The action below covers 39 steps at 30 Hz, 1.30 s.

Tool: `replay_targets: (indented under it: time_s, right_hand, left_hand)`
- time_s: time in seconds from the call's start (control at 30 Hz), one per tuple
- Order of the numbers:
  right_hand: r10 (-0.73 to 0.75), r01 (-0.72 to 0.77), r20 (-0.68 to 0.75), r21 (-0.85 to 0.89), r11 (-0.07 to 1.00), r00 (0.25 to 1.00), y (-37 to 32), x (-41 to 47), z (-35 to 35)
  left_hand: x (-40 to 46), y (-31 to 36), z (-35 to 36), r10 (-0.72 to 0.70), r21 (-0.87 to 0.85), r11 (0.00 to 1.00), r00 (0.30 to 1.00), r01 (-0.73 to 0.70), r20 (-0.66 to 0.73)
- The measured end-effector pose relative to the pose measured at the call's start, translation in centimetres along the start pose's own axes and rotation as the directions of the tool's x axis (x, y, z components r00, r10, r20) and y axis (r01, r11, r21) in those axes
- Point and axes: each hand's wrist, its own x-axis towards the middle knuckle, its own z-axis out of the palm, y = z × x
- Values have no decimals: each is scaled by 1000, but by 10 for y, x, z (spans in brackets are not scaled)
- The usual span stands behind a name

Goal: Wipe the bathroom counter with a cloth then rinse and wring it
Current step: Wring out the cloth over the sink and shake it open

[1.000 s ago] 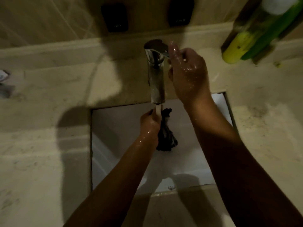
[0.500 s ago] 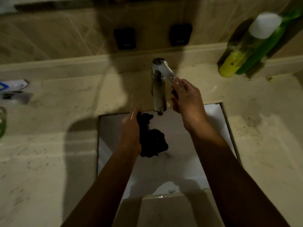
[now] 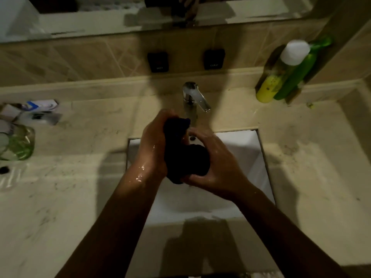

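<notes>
Two bare hands work one dark cloth [image 3: 185,157] over the white sink [image 3: 251,149], which serves as landmark for all positions.

Far left of sink, on the counter [image 3: 80,187]: a clear greenish glass item [image 3: 19,144], with small white-and-blue packets [image 3: 38,111] behind it toward the wall. Contents of packets not legible.

Left of sink centre: left hand [image 3: 154,143], wet, glistening at the wrist. Fingers curled closed around the upper end of the cloth; a tuft of fabric pokes out above the fist, just in front of the faucet body.

Above sink basin, centre: cloth bunched into a dark wad, held clear of the basin, spanning both hands.

Behind sink: chrome faucet [image 3: 190,101], its lever angled toward the right. Cannot tell whether water runs; the spout is hidden behind the hands. On the tiled wall behind it, two dark square plates [image 3: 158,62].

Right of sink centre: right hand [image 3: 212,167], wet, fingers wrapped closed around the lower, bulkier end of the cloth, thumb underneath.

Far right behind sink, against the wall: a green bottle [image 3: 297,75] leaning beside a yellowish bottle with white cap [image 3: 281,73], touching.
</notes>
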Motion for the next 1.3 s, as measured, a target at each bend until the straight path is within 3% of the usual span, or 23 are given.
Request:
replay_targets:
  time_s: [0.2, 0.3, 0.43, 0.63, 0.73, 0.83, 1.0, 1.17, 1.3]
  right_hand:
    - [-36, 25, 73, 154, 988, 997, -17, -18, -16]
    - [-34, 34, -9, 144, 989, 999, -17, -36, -19]
    - [-11, 8, 27, 92, 996, 1000, -26, -52, -6]
    - [139, -95, -249, 180, 979, 958, -51, -50, 14]
    - [234, -203, -323, 128, 971, 917, -49, -52, 2]
    - [227, -186, -360, 144, 972, 905, -56, -60, -4]
    - [304, -130, -441, 382, 915, 845, -65, -72, -18]
    - [381, -106, -395, 566, 818, 836, -56, -76, -32]
    - [472, -110, -366, 687, 718, 802, -38, -80, -42]
  left_hand:
    - [-39, -2, 28, 78, -298, 953, 995, -56, 60]
    - [-42, 0, 24, 77, -220, 973, 996, -66, 41]
    - [-44, 0, 19, 88, -87, 992, 996, -89, -21]
    - [-64, -5, 22, 85, -310, 948, 996, -69, 40]
    - [-66, -3, 12, 60, -338, 940, 998, -46, 29]
    - [-71, -8, 2, 32, -371, 929, 995, 3, 90]
    - [-69, -28, -8, 18, -167, 986, 999, -10, 47]
    - [-75, -42, -4, 25, 23, 999, 998, -27, 62]
    - [-78, -63, 4, 104, 403, 905, 989, -138, 106]
